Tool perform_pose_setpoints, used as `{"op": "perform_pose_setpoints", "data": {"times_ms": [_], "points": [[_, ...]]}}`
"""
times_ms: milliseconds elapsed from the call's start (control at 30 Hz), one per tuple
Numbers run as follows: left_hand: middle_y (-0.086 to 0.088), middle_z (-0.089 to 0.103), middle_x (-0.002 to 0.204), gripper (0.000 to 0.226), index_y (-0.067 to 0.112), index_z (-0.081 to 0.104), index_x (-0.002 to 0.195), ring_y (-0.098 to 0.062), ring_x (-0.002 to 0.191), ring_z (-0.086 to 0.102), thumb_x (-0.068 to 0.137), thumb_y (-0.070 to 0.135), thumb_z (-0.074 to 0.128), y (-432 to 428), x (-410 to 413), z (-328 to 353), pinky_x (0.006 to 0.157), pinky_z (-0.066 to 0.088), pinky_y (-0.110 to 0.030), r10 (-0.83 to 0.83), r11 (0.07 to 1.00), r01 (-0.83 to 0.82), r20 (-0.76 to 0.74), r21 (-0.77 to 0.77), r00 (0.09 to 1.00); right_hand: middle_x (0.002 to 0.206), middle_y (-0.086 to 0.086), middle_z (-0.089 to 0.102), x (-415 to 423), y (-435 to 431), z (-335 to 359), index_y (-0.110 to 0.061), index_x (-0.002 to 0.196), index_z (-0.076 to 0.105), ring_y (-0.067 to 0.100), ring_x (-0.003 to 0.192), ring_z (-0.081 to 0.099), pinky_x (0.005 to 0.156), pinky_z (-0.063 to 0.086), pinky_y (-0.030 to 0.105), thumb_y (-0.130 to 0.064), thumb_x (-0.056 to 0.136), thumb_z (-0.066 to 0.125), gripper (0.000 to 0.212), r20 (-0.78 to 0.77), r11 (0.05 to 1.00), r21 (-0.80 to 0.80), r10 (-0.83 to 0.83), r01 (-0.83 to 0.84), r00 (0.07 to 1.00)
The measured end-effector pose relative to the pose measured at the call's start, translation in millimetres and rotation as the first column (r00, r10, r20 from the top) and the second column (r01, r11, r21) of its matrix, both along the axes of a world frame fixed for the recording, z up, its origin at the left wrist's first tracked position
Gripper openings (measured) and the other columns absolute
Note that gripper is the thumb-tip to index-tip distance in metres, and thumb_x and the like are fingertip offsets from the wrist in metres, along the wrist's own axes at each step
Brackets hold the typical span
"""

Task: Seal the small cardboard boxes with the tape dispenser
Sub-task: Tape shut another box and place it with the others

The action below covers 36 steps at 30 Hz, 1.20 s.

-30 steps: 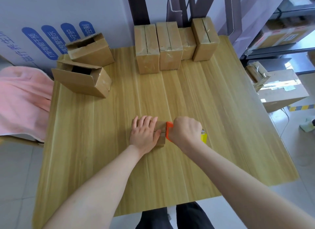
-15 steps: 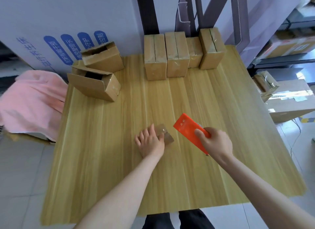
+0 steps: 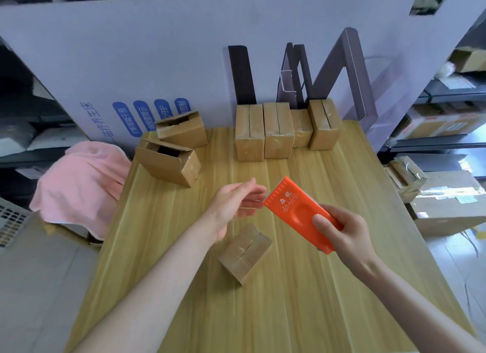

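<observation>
Brown cardboard box [image 3: 246, 253] lies askew near centre of wood-grain table [image 3: 302, 313], glossy tape over top flaps. Beyond it, right hand [image 3: 347, 229] grips orange plastic dispenser [image 3: 302, 213] with thumb and curled fingers: flat, oval dent, toothed far end, gold print unreadable. Left hand [image 3: 236, 203]: fingers straight, close together, tips beside teeth. Further back: two open boxes [image 3: 168, 161] left, four taped boxes [image 3: 278, 130] in row. White panel [image 3: 157, 63], blue Chinese lettering.

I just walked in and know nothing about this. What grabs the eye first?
The bright orange tape dispenser, gripped in the right hand above the middle of the table, with the open left hand reaching to its front end. Just below them lies a small box; a row of boxes stands at the far edge, and a pink cloth lies off to the left.
</observation>
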<state>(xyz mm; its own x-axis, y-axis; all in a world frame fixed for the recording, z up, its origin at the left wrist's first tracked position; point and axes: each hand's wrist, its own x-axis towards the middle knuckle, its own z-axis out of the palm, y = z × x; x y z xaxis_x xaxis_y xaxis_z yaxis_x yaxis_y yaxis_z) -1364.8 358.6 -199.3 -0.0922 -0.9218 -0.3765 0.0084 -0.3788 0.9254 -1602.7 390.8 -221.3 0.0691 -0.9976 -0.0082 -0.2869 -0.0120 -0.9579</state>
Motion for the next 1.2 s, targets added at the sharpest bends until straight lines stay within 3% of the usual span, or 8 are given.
{"op": "perform_pose_setpoints", "data": {"times_ms": [200, 333, 467, 600, 833, 933, 1067, 1200], "points": [[0.0, 0.075, 0.096, 0.019, 0.014, 0.074, 0.1, -0.009, 0.09, 0.068, 0.092, 0.026, 0.062, 11.3, 6.8, 28.6, 0.079, 0.052, -0.026, -0.056, 0.987, 0.072, 0.11, -0.147, 0.992, 0.062, -0.008, 0.068, 7.4, 2.2, 14.1, -0.025, 0.092, 0.072, 0.003, 0.052, 0.058, 0.048, 0.042, 0.016, -0.051, 0.071, 0.063, 0.034, 0.039, 0.998, -0.052, 0.031, -0.029, 0.999], [0.003, 0.074, 0.091, 0.017, 0.017, 0.074, 0.098, -0.006, 0.084, 0.067, 0.092, 0.027, 0.06, 13.4, 11.8, 33.5, 0.071, 0.051, -0.02, -0.061, 0.99, 0.071, 0.083, -0.125, 0.995, 0.063, 0.0, 0.067, 13.8, 4.4, 21.8, -0.028, 0.091, 0.073, 0.014, 0.054, 0.06, 0.049, 0.044, 0.027, -0.038, 0.077, 0.066, 0.019, 0.078, 0.997, -0.048, 0.064, -0.061, 0.995], [0.002, 0.073, 0.088, 0.034, 0.017, 0.073, 0.1, -0.006, 0.08, 0.065, 0.076, 0.041, 0.067, 15.4, 11.9, 35.8, 0.068, 0.05, -0.019, -0.065, 0.995, 0.066, 0.015, -0.073, 0.998, 0.063, 0.002, 0.068, 18.8, 6.6, 26.6, -0.021, 0.094, 0.074, 0.018, 0.054, 0.061, 0.052, 0.046, 0.033, -0.035, 0.078, 0.064, 0.023, 0.119, 0.996, -0.024, 0.086, -0.084, 0.989], [0.003, 0.072, 0.081, 0.035, 0.016, 0.073, 0.092, -0.007, 0.076, 0.063, 0.065, 0.038, 0.073, 14.0, 15.0, 36.4, 0.071, 0.051, -0.021, -0.049, 0.998, 0.048, -0.029, -0.032, 0.998, 0.063, 0.005, 0.068, 23.4, 9.2, 29.4, -0.019, 0.093, 0.074, 0.018, 0.052, 0.06, 0.052, 0.046, 0.035, -0.034, 0.078, 0.064, 0.024, 0.143, 0.993, -0.013, 0.115, -0.115, 0.983], [0.001, 0.07, 0.074, 0.007, 0.013, 0.069, 0.083, -0.008, 0.07, 0.061, 0.084, 0.019, 0.071, 8.2, 21.9, 40.4, 0.071, 0.05, -0.022, -0.081, 0.997, 0.081, 0.027, 0.011, 0.996, 0.065, 0.007, 0.068, 25.9, 10.6, 31.4, -0.02, 0.093, 0.074, 0.018, 0.054, 0.061, 0.049, 0.044, 0.028, -0.034, 0.077, 0.065, 0.024, 0.121, 0.989, -0.041, 0.144, -0.14, 0.982], [0.001, 0.069, 0.074, 0.009, 0.011, 0.068, 0.085, -0.008, 0.068, 0.061, 0.083, 0.02, 0.07, 8.5, 23.2, 43.2, 0.07, 0.05, -0.021, -0.092, 0.995, 0.092, 0.008, 0.03, 0.996, 0.064, 0.011, 0.064, 27.1, 10.6, 32.3, -0.017, 0.09, 0.074, 0.014, 0.055, 0.056, 0.048, 0.041, 0.025, -0.033, 0.077, 0.065, 0.023, 0.1, 0.986, -0.077, 0.158, -0.151, 0.982], [-0.001, 0.069, 0.075, 0.029, 0.011, 0.068, 0.085, -0.012, 0.072, 0.061, 0.066, 0.032, 0.074, 10.1, 23.5, 46.3, 0.078, 0.048, -0.028, -0.083, 0.996, 0.083, 0.009, 0.026, 0.997, 0.065, 0.002, 0.064, 27.4, 11.3, 32.5, -0.021, 0.088, 0.074, 0.009, 0.057, 0.055, 0.05, 0.04, 0.019, -0.032, 0.076, 0.065, 0.018, 0.096, 0.984, -0.094, 0.161, -0.152, 0.982], [-0.001, 0.066, 0.072, 0.011, 0.011, 0.066, 0.083, -0.013, 0.069, 0.057, 0.087, 0.021, 0.066, 10.5, 19.8, 43.6, 0.074, 0.046, -0.028, -0.073, 0.997, 0.073, 0.106, 0.004, 0.992, 0.066, 0.002, 0.065, 30.1, 12.2, 31.7, -0.026, 0.088, 0.073, 0.008, 0.058, 0.056, 0.05, 0.041, 0.02, -0.031, 0.076, 0.066, 0.015, 0.106, 0.98, -0.112, 0.179, -0.168, 0.978]]}}
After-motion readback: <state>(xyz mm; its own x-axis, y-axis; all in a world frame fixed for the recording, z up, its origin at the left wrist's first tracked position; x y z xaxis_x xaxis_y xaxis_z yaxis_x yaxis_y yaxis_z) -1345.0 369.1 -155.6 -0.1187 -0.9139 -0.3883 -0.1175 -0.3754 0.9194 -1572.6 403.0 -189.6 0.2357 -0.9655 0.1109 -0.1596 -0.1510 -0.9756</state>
